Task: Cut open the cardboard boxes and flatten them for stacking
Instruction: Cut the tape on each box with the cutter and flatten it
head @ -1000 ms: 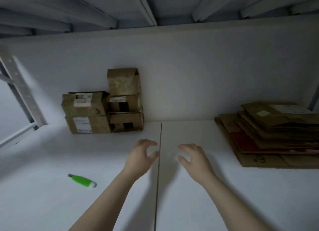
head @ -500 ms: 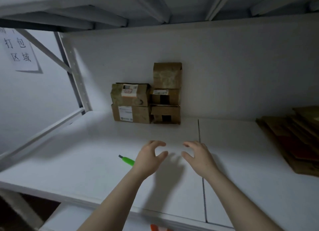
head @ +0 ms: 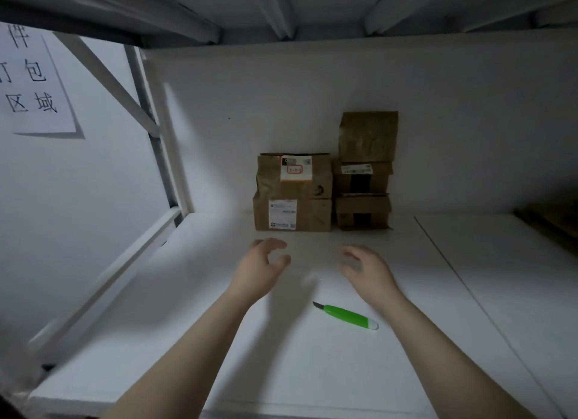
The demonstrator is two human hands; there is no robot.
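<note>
Nearest, behind the fingertips and between the two wrists, the green utility knife [head: 345, 316] lies flat on the white shelf [head: 312, 371], blade out and untouched, probably parked within reach for cutting. Ahead of it the left hand [head: 259, 267] and right hand [head: 367, 270] hover apart, fingers loosely curled and empty, seemingly shaped to take a box. Just beyond the fingertips the cardboard boxes [head: 292, 193] stand stacked against the back wall, apparently uncut. A dim cardboard pile [head: 550, 221] lies well right of the right fingers.

Head camera (wide-angle) looks down onto shelf [head: 281, 365].
</note>
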